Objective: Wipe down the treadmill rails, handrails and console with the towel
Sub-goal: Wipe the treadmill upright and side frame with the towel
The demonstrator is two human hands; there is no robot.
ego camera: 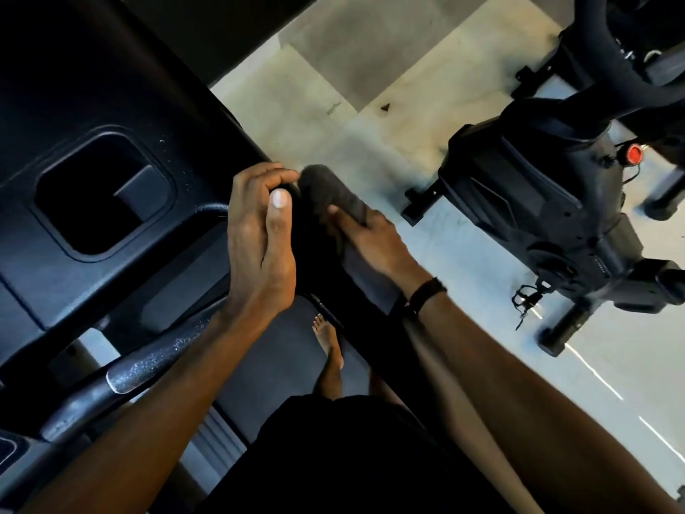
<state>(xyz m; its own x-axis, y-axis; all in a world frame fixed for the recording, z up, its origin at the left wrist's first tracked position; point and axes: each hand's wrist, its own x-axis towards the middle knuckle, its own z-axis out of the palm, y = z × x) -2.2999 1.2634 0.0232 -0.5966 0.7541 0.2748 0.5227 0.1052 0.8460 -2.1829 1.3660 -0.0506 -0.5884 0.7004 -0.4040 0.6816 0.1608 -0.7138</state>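
Two hands at the treadmill's right edge

Both hands sit mid-frame, side by side. Left hand [259, 231] curls over the black console [122, 105] edge, fingers wrapped around the rim, thumb lying along it. Right hand [370, 235], just right of it, grips a dark towel [326, 191], bunched over the handrail; the rail itself is hidden beneath cloth. Towel nearly touches the left fingertips. Black band on the right wrist. Bare foot [328, 341] on the belt [281, 350], lower centre. Exercise bike [548, 202] stands apart, upper right, on pale floor [333, 102].
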